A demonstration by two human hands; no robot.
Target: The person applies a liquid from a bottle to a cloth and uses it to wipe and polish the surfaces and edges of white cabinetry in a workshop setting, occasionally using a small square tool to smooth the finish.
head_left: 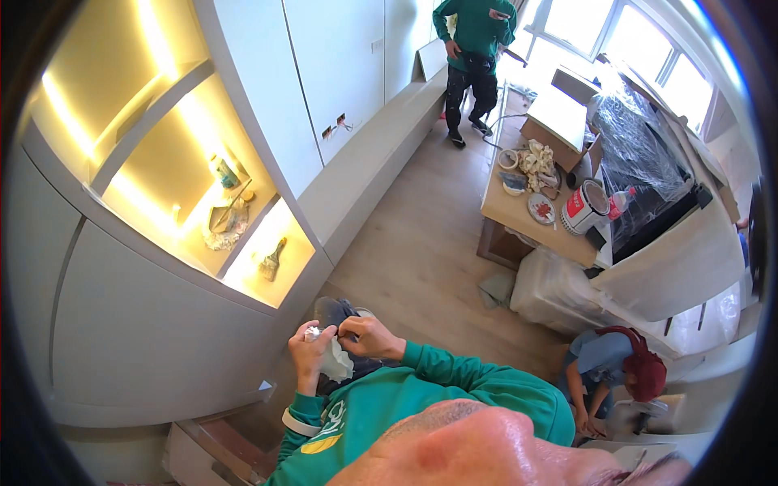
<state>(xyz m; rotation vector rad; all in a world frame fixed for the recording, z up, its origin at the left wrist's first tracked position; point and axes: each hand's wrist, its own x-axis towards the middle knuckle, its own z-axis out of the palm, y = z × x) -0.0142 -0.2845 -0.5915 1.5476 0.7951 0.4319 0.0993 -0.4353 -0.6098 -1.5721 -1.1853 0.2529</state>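
My left hand [307, 355] is closed round a white crumpled cloth or paper [335, 364]; a bunched white bit pokes out above its fingers. Most of the piece hangs below, between my hands and in front of my green sweater. Beside it, at the same height, my right hand [367, 337] has its fingers curled and pinched together at the upper edge of the white piece. What exactly lies between those fingertips is hidden. A brush [272, 261] lies in the lit cabinet niche ahead of my left hand.
The lit shelf also bears a bottle [224, 172] and a messy rag [227, 224]. At right, a table [502, 200] carries a paint bucket [584, 207], bowls and cloths. One person [480, 40] stands far off; another [604, 364] crouches at lower right. A low ledge [381, 154] runs along the wall.
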